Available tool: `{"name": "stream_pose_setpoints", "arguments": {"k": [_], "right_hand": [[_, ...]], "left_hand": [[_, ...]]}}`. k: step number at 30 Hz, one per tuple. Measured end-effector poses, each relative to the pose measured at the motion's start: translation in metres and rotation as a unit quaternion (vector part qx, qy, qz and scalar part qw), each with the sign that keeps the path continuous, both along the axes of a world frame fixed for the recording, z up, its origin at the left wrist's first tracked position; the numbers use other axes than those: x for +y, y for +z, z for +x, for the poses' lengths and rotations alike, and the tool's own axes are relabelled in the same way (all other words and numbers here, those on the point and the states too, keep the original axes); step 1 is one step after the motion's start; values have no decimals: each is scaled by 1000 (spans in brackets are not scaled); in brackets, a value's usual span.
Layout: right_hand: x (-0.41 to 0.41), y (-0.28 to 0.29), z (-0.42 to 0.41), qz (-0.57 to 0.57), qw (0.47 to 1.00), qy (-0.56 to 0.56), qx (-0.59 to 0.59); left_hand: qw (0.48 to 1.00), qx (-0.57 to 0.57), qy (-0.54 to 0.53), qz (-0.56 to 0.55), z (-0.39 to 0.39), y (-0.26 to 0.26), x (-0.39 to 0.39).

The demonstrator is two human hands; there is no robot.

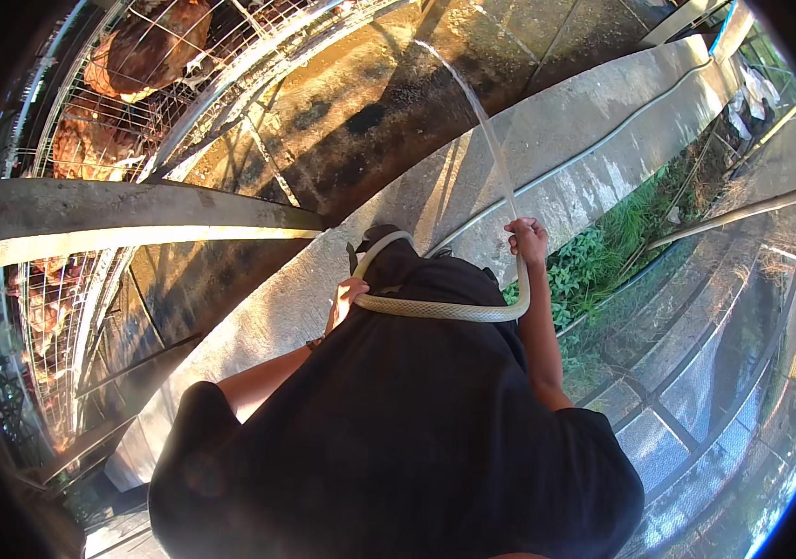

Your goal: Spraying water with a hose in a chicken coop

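Note:
A pale braided garden hose (pixel 440 310) bends in a loop across the front of my black shirt. My right hand (pixel 529 241) is closed around its upper end, where a stream of water (pixel 482 115) leaves and arcs forward to the left. The water lands on the wet, stained concrete floor (pixel 370 84) beneath the cages. Lower on the hose, my left hand (pixel 349 297) grips it beside my waist. From there the hose curves over my leg and drops out of sight toward the walkway.
Wire cages (pixel 132 84) with brown hens (pixel 153 45) line the left side. A beam (pixel 146 209) juts toward the concrete walkway (pixel 398 202). More hose (pixel 601 143) runs along the walkway. Green plants (pixel 580 272), a pole (pixel 740 213) and netting (pixel 691 391) lie to the right.

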State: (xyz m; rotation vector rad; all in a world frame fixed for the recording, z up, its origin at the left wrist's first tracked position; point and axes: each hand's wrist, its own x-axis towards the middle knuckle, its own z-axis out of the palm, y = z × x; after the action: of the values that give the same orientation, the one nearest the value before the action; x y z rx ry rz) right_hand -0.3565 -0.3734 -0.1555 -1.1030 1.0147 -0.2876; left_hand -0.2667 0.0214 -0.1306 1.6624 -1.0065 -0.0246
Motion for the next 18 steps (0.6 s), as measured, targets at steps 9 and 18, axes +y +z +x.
{"name": "stream_pose_setpoints", "arguments": {"k": [9,18], "right_hand": [[8,-15,-22,18,999,-28,39],[18,-16,-21,14,998,18,64]], "left_hand": [[1000,-15,-3,16,2,-8,3],[999,5,-24,22,3,-8,4]]}}
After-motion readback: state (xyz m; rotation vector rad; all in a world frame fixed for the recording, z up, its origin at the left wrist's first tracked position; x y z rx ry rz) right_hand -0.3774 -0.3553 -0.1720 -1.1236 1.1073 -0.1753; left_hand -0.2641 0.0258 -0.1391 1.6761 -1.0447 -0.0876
